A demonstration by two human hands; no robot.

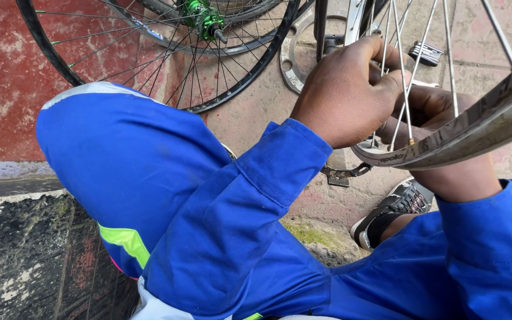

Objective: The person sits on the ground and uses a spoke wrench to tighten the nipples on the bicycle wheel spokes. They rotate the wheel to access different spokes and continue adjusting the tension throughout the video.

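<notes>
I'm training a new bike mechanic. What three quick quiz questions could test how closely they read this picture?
1. True or false: both hands work at the spokes of the silver metal bicycle rim.
2. What colour is the hub of the black-rimmed spoked wheel lying on the ground?
3. Which lies nearer the black and white sneaker: A, the black metal pedal, or B, the folded silver multi-tool?

Key: 1 true: left hand, right hand. 2 green. 3 A.

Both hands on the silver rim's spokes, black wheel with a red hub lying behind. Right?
Not quite: the head view shows the black wheel's hub is green, not red. Both the left hand and right hand are at the silver rim's spokes.
</notes>
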